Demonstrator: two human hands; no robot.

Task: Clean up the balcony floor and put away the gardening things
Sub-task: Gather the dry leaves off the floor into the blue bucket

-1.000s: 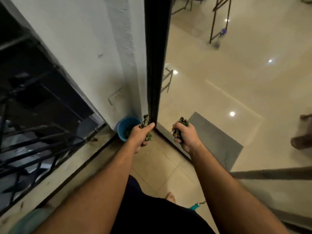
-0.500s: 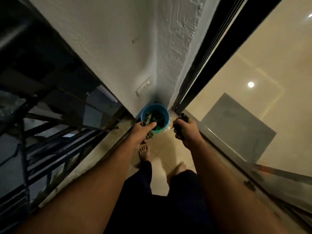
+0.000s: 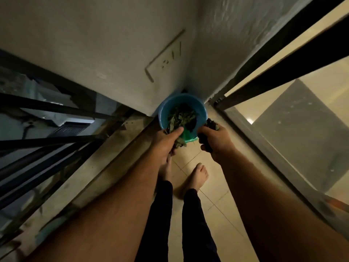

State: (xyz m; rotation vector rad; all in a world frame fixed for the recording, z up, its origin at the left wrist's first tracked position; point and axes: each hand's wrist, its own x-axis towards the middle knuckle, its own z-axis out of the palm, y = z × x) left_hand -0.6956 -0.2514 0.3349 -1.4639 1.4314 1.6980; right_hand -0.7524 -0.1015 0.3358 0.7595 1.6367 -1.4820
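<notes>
A blue bucket (image 3: pixel 166 108) stands in the balcony corner against the white wall, with dry green leaves (image 3: pixel 182 115) heaped inside. My left hand (image 3: pixel 166 143) grips a bunch of leaves (image 3: pixel 178 143) at the bucket's near rim, thumb pointing over the opening. My right hand (image 3: pixel 215 139) holds another clump of leaves (image 3: pixel 212 124) in its fist just right of the rim. A green sloped patch (image 3: pixel 187 136) shows between my hands; what it is stays unclear.
My bare feet (image 3: pixel 197 175) stand on beige floor tiles (image 3: pixel 213 205) just behind the bucket. A dark metal railing (image 3: pixel 47 146) and concrete ledge run along the left. A sliding glass door with a black frame (image 3: pixel 279 63) borders the right. A wall socket (image 3: pixel 166 57) sits above the bucket.
I have stepped closer and bent over the bucket. Both hands, still holding leaves, moved from short of it to its near rim.
</notes>
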